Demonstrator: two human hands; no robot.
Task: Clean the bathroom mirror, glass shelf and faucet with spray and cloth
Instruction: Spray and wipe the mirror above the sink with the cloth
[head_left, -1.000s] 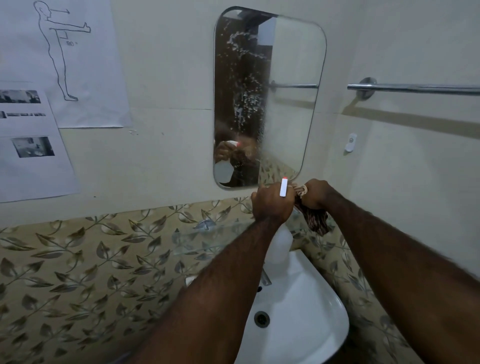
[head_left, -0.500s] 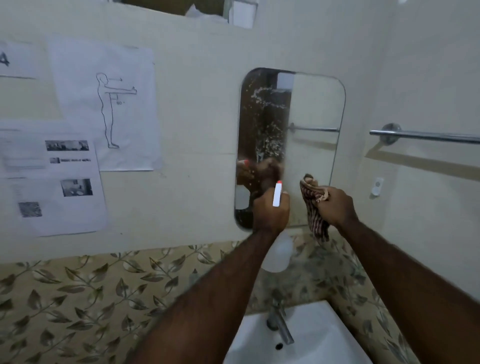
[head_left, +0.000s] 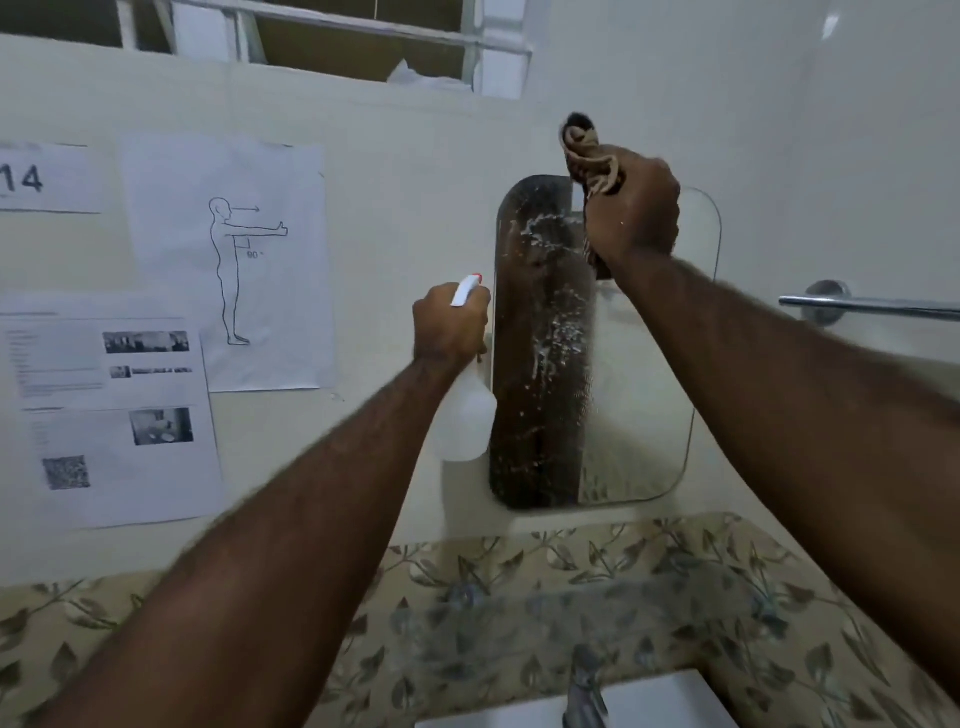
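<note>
The right hand (head_left: 631, 208) hides the mirror's (head_left: 644, 395) top edge. The faucet (head_left: 586, 691) is blurred; the sink (head_left: 654, 701) and towel bar (head_left: 878, 306) are cut off by the edges.

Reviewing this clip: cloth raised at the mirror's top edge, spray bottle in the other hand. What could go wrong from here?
1. The right hand holds the bunched brown checked cloth at the top of the rounded wall mirror; white foam streaks lower down may be missed or smeared.
2. The white spray bottle with a red-tipped nozzle, held in the left hand, sits right by the mirror's left edge and might knock it.
</note>
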